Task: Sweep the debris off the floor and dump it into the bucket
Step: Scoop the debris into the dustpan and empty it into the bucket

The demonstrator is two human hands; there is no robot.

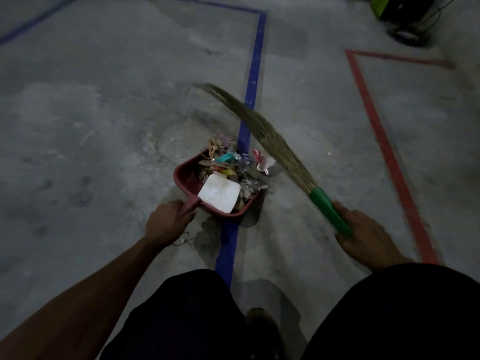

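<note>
Gripping left hand (166,222): fingers wrapped round the maroon dustpan (187,178) handle.
Right hand (363,237): clenched on the grass broom (262,131)'s green grip.
Debris (228,165): heaped in the dustpan, over the blue floor tape (255,66).

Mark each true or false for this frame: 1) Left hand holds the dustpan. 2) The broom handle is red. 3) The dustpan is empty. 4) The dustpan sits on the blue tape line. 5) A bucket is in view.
1) True: the left hand grips the handle of the dustpan.
2) False: the broom, held by the right hand, has a green handle.
3) False: it holds debris.
4) True: it lies across the blue tape.
5) False: none shows.
</note>
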